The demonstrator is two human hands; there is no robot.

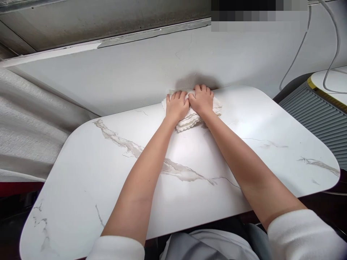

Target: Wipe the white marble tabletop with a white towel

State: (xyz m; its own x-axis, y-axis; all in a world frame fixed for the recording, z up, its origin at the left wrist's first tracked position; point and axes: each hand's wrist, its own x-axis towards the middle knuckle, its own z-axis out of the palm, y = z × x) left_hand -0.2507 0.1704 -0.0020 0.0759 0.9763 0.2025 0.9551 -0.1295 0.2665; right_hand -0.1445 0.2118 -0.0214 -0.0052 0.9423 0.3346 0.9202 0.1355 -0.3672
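Observation:
A folded cream cloth with wavy edges lies at the far edge of a white marble-patterned table, close to the wall. My left hand presses down on its left part, fingers bent over it. Beside it, my right hand grips the right part, with its fingers curled toward the wall. The two thumbs nearly meet over the middle of the cloth. Both palms hide much of the fabric beneath them.
Behind the table runs a pale wall with a ledge above. A light curtain hangs at the left. On the right stand a ribbed grey unit with a white top and a hanging white cable.

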